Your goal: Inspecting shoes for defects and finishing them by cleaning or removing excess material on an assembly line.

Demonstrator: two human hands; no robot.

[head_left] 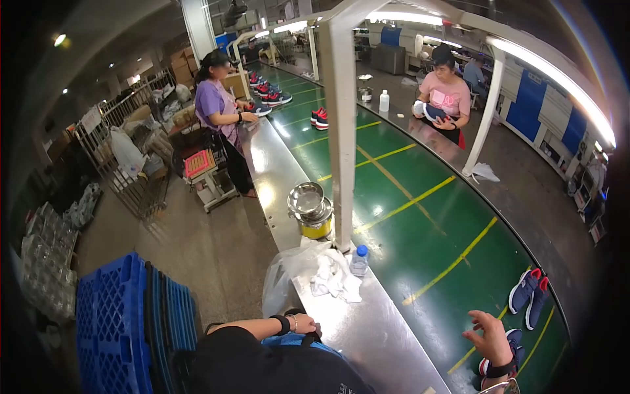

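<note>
**Right hand (489, 336) over dark blue shoes with red trim (514, 340) on green belt (407, 256)**

The right hand has its fingers apart and bent; whether it touches the shoes, I cannot tell. The left hand (304, 324) is near the body, beside the shiny metal table (394, 331); its grip is unclear. Just beyond the first shoes lies another dark blue pair (523, 293). Farther, on the table, are a crumpled white cloth (331, 276) and a blue-capped clear bottle (359, 264).
</note>
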